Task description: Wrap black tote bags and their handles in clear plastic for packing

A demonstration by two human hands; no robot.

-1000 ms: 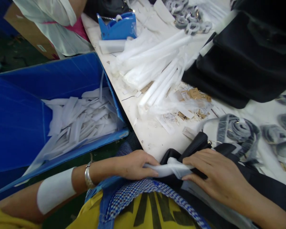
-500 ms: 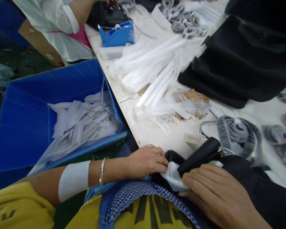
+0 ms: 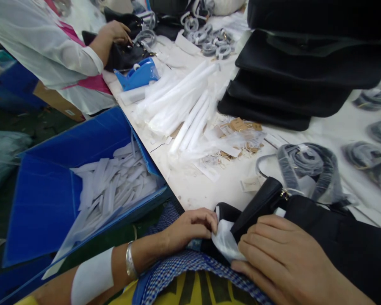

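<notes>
A black bag point(image 3: 333, 245) with a gold-coloured zip pull lies at the table's near edge, against my body. Out of its near end pokes a crumpled white wrapping sheet point(image 3: 226, 239). My left hand point(image 3: 190, 228) pinches the left edge of this sheet between thumb and fingertips. Across the bag lies my right hand point(image 3: 282, 258), fingers curled over the black material and thumb underneath, beside the sheet's other end. Its fingertips are partly hidden. A black rolled edge point(image 3: 260, 205) of the bag stands up between my hands.
To the left, a blue bin point(image 3: 46, 203) holds many white strips. White plastic sleeves point(image 3: 178, 106), tags point(image 3: 238, 125) and a blue tape dispenser point(image 3: 139, 74) lie on the table. Black bags point(image 3: 292, 89) are stacked right, near wrapped coiled straps point(image 3: 305, 163). A co-worker's hand point(image 3: 116, 31) is at far left.
The view has shifted, showing more of the co-worker. My left fingers have bent from lying over the bag's edge to a pinch on the white sheet. My right hand stays on the bag.
</notes>
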